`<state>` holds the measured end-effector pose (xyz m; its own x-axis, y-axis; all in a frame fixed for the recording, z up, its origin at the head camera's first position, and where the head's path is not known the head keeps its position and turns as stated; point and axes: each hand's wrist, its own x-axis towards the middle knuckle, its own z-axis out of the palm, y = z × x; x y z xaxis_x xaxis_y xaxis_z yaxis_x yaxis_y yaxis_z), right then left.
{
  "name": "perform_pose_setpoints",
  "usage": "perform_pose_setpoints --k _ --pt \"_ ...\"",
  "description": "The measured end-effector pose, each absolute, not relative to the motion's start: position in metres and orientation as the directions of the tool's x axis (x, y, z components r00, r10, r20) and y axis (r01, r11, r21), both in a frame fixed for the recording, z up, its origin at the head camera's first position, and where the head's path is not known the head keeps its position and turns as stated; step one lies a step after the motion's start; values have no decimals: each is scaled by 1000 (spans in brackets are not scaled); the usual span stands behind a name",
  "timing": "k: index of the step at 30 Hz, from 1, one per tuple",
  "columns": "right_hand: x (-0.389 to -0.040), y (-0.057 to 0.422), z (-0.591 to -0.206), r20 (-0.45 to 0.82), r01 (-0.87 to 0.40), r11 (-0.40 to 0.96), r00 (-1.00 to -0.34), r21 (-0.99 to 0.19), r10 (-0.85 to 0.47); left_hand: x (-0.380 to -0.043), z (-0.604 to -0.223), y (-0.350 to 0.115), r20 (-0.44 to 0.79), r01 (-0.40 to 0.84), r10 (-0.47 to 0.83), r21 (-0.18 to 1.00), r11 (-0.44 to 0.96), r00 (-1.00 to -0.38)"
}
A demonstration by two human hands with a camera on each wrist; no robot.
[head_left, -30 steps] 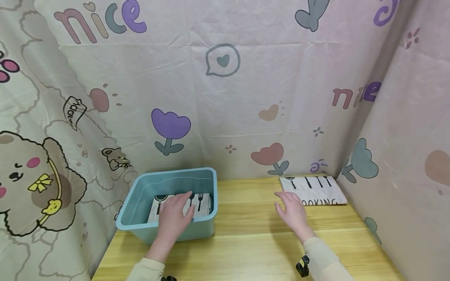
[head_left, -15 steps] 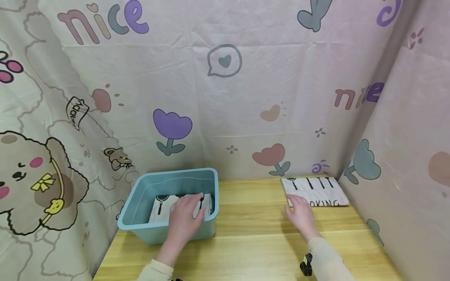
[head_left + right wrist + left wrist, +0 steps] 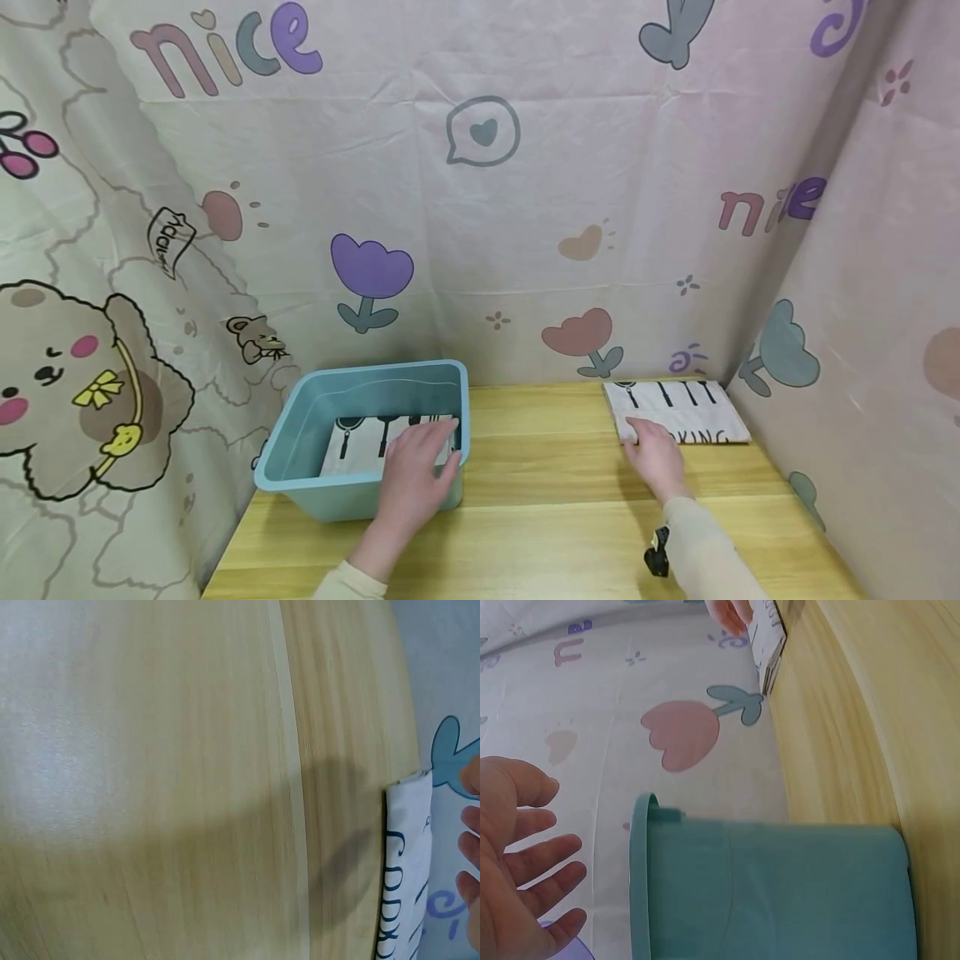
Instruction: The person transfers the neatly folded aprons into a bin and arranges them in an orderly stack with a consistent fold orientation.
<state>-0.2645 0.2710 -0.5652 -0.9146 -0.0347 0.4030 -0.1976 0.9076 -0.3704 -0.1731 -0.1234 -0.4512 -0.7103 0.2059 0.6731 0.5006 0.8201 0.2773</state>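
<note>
My left hand (image 3: 416,479) hovers over the near right rim of a blue-green plastic bin (image 3: 360,498), fingers loosely bent with nothing between them. Inside the bin lies a folded white cloth (image 3: 360,442) printed with black kitchen utensils, partly hidden by that hand. A similar folded cloth (image 3: 697,412), lettered "COOKING", lies flat at the back right of the table. Over its near left corner is my right hand (image 3: 656,458), fingers relaxed and holding nothing. In the right wrist view, the fingertips (image 3: 470,844) show beside the folded cloth, above the table surface.
The wooden table (image 3: 540,500) runs between the bin and the cloth on the right. A printed curtain (image 3: 480,233) hangs along the table's back and both sides. A small black device (image 3: 657,552) is strapped at the right wrist.
Both hands have moved to the right. The left went across the bin toward its right rim, and the right came over the folded cloth. The view shifted slightly; bin and cloths stayed put.
</note>
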Motion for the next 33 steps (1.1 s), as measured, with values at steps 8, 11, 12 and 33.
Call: perform_pose_setpoints --k 8,11,12,33 --pt "-272 278 -566 291 -137 922 -956 -361 -28 -171 -454 -108 737 607 269 235 759 -620" --pt "-274 280 -565 259 -115 930 -966 -350 -22 -171 -455 -102 747 628 282 225 745 -602" --pt "-275 280 -566 251 -111 931 -968 -347 -22 -171 -456 -100 748 631 286 222 743 -599" --pt "-282 287 -582 88 -76 931 -995 -358 -47 -160 -468 -71 761 677 303 231 699 -574"
